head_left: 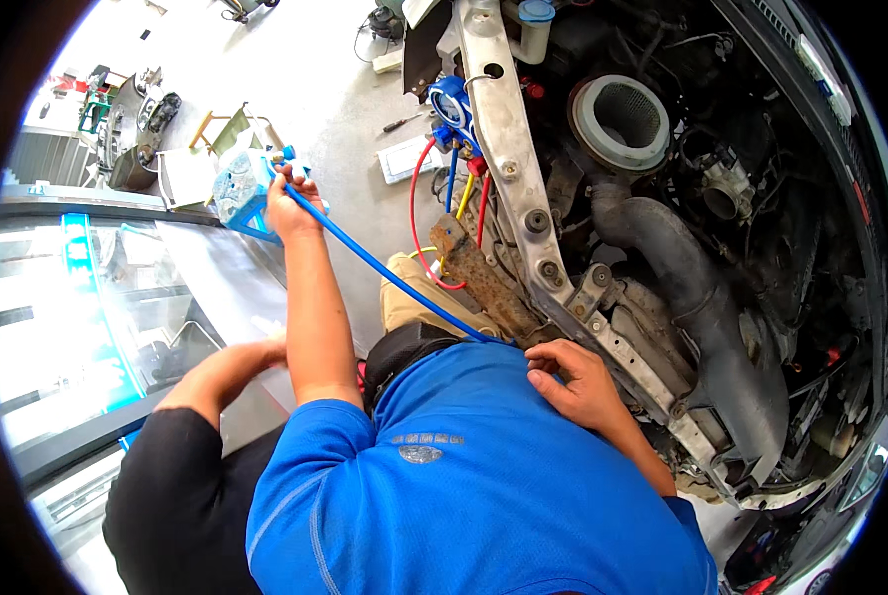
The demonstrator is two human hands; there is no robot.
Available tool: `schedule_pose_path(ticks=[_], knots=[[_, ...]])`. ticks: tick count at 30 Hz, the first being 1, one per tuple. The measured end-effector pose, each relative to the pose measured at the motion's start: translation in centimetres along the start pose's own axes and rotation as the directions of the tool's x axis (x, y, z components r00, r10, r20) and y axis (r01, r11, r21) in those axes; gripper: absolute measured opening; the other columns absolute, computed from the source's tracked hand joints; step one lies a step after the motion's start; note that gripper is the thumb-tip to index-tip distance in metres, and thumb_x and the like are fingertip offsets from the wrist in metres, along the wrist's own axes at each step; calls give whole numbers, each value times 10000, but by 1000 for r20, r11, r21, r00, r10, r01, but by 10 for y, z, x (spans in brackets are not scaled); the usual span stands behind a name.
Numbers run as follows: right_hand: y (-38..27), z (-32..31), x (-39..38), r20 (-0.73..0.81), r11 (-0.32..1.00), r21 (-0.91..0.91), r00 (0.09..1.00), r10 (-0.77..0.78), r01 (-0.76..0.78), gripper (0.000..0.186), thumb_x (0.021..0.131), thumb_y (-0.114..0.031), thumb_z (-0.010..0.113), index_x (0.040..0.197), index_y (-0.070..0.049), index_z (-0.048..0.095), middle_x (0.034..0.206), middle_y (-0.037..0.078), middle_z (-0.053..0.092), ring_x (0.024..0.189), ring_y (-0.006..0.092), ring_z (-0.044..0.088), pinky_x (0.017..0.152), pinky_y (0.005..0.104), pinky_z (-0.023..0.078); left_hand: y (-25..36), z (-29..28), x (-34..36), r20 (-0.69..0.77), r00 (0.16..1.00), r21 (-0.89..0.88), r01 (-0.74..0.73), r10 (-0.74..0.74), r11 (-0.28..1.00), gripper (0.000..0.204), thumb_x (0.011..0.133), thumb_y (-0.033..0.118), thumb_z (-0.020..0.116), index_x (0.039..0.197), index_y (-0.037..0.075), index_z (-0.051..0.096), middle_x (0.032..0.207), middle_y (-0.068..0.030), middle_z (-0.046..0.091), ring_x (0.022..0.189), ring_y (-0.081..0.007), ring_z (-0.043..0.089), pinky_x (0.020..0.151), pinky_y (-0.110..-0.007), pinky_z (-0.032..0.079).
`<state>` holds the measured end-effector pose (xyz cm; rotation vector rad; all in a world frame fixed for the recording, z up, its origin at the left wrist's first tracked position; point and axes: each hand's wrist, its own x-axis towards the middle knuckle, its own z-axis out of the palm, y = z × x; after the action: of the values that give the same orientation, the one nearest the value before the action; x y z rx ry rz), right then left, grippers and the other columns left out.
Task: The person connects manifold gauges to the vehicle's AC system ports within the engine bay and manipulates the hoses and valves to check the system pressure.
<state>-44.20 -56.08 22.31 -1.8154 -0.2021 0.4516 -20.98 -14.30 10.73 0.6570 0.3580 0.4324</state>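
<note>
My left hand [293, 206] is stretched out to the far left, its fingers closed on a blue hose [384, 270] near the hose's end. Right by that hand stands a pale blue cylinder [238, 188] with a small blue valve on top. From my hand the hose runs down toward my waist, where my blue shirt hides it. My right hand [575, 385] rests low beside the car's front frame, fingers loosely bent with a gap to the thumb; nothing shows between them. A blue gauge set [451, 102] with red, blue and yellow hoses hangs on that frame.
The metal cross-member [511, 149] edges the engine bay, with a round air filter [623, 124] and thick black intake duct [677, 248] behind it. At left, another person's black-sleeved arm [171, 486] reaches beside mine. A glass-topped case [126, 297] stands beyond; a screwdriver [401, 123] lies on the floor.
</note>
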Motion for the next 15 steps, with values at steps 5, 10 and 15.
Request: schedule_pose_path(ticks=[5, 10, 15], knots=[[-22, 0, 7, 18, 993, 111, 999, 31, -33, 274, 829, -150, 636, 1057, -6, 588, 936, 97, 609, 821, 171, 606, 733, 291, 487, 29, 64, -34, 38, 980, -11, -194, 194, 981, 197, 895, 36, 433, 1064, 90, 518, 966, -39, 598, 745, -148, 566, 598, -265, 485], [-35, 18, 32, 96, 990, 141, 995, 12, -26, 334, 831, -157, 637, 1118, -12, 550, 1002, 95, 590, 840, 166, 601, 740, 282, 481, 69, 114, -60, 344, 909, -136, -198, 233, 971, 362, 806, -64, 447, 1094, 152, 485, 964, -73, 585, 669, -160, 529, 517, -259, 424], [-59, 55, 87, 104, 973, 229, 995, 9, -32, 518, 822, -190, 654, 1261, -17, 440, 1116, 122, 560, 944, 180, 585, 771, 294, 473, 71, 155, -69, 627, 765, 73, -244, 146, 967, 283, 969, 308, 384, 1190, 137, 431, 856, -130, 566, 510, -151, 439, 468, -248, 376]])
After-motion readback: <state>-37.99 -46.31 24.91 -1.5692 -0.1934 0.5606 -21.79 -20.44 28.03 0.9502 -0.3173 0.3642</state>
